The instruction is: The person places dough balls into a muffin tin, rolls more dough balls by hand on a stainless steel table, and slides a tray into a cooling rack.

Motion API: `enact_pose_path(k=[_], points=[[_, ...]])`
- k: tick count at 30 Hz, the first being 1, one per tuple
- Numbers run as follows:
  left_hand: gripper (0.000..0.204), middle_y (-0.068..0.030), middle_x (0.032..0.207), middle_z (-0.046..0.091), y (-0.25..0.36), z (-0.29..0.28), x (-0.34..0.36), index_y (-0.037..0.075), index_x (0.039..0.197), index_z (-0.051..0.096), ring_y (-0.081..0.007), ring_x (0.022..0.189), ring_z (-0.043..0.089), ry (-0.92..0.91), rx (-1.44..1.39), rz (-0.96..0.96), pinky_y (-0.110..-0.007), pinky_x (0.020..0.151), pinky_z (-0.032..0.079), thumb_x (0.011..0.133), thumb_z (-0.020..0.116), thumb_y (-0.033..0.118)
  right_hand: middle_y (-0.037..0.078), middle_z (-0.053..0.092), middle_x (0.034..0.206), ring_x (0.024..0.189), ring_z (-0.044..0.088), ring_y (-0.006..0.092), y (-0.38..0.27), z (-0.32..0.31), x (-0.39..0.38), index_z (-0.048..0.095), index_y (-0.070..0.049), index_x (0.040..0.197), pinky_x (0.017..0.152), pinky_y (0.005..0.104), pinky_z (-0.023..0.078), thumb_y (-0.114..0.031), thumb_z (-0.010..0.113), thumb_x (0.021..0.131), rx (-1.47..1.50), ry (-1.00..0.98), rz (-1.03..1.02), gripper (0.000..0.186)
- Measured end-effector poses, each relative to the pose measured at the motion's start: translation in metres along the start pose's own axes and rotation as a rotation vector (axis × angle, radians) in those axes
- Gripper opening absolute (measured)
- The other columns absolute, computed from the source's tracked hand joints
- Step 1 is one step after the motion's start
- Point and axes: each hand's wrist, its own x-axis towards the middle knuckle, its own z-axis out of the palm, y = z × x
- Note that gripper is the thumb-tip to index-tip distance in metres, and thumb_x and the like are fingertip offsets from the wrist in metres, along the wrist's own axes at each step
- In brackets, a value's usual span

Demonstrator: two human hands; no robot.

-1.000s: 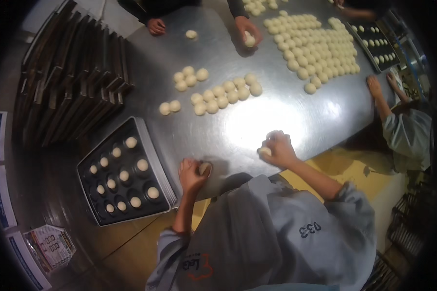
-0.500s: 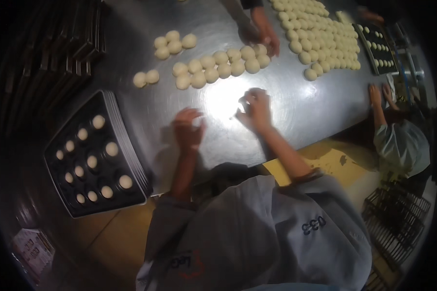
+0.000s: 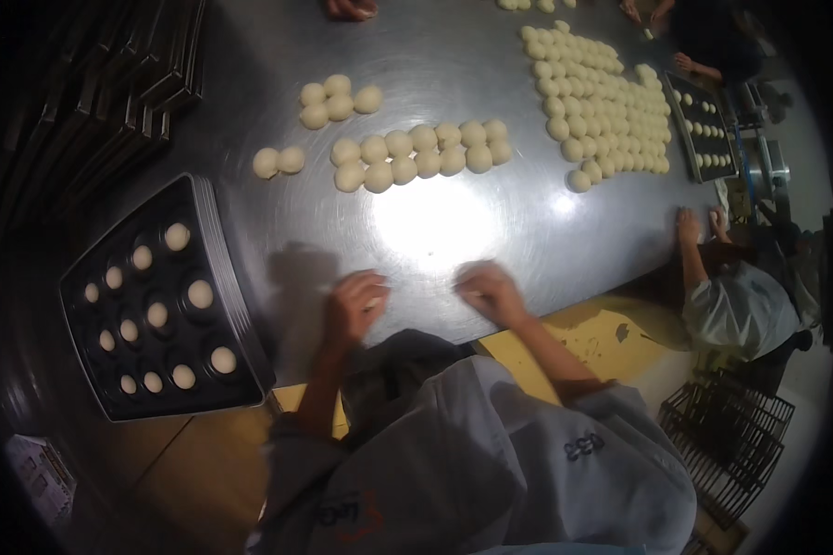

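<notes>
My left hand (image 3: 354, 303) is just above the near edge of the metal table, its fingers curled in. A small pale patch shows by its fingertips; whether this is dough or the thumb I cannot tell. My right hand (image 3: 492, 291) is level with it, a short gap to the right, fingers bent inward and a little blurred. Beyond both hands lies a double row of round dough balls (image 3: 404, 170) pressed side by side. Farther left sit a smaller cluster of dough balls (image 3: 339, 106) and a pair of dough balls (image 3: 267, 163). Neither hand touches them.
A stack of dark baking trays (image 3: 236, 305) stands at left, dough balls in the top one's hollows. Many dough balls (image 3: 606, 111) cover the far right, beside another filled tray (image 3: 704, 125). Co-workers' hands (image 3: 689, 227) rest at the right edge. Metal racks (image 3: 157, 74) stand far left.
My hands have drawn back toward the table's near edge and their fingers have curled in more. A co-worker's hand has left the right end of the double row. The view has shifted slightly.
</notes>
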Motion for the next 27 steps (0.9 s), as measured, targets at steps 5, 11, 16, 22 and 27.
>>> enact_pose_path(k=[5,11,16,22,27], points=[[0.013,-0.0093,0.1,0.073,0.007,0.011,0.075,0.008,0.088,0.074,-0.0281,0.104,0.067,0.161,0.212,-0.004,-0.044,0.099,0.049,0.076,0.079,0.01,0.008,0.063,0.078,0.077,0.06,0.031,0.002,0.006,0.091,0.065,-0.009,0.082,0.076,0.0427,0.047,-0.014,0.077,0.074,-0.453,0.401,0.017,0.016],[0.008,-0.0114,0.1,0.072,0.0,-0.008,0.028,0.006,0.087,0.072,-0.0285,0.104,0.067,0.064,0.118,-0.022,-0.042,0.103,0.048,0.08,0.076,0.008,0.007,0.068,0.088,0.085,0.063,0.0307,0.041,-0.029,-0.006,0.069,-0.01,0.09,0.081,0.0432,0.048,-0.016,0.079,0.074,-0.386,0.056,0.064,0.019],[0.009,-0.0123,0.098,0.072,0.022,0.034,0.086,0.006,0.088,0.072,-0.0313,0.104,0.066,0.192,0.085,-0.117,-0.043,0.102,0.048,0.08,0.076,0.008,0.008,0.071,0.096,0.093,0.067,0.0293,-0.005,0.014,0.081,0.071,-0.01,0.089,0.085,0.0446,0.05,-0.016,0.079,0.073,-0.184,0.356,0.226,0.019],[0.016,-0.0121,0.101,0.073,-0.004,-0.012,0.058,0.006,0.09,0.073,-0.0319,0.102,0.067,0.119,0.285,-0.062,-0.042,0.097,0.051,0.076,0.079,0.006,0.009,0.066,0.09,0.088,0.065,0.0292,0.055,-0.045,0.005,0.07,-0.01,0.086,0.082,0.0436,0.05,-0.019,0.081,0.071,-0.659,0.17,0.145,0.02],[0.017,-0.0119,0.098,0.073,0.022,0.051,0.076,0.006,0.091,0.072,-0.0315,0.102,0.067,0.155,0.144,0.007,-0.045,0.099,0.049,0.076,0.079,0.009,0.01,0.067,0.083,0.082,0.065,0.0285,-0.002,0.019,0.068,0.07,-0.01,0.085,0.077,0.0396,0.053,-0.018,0.079,0.071,-0.285,0.291,0.221,0.019]])
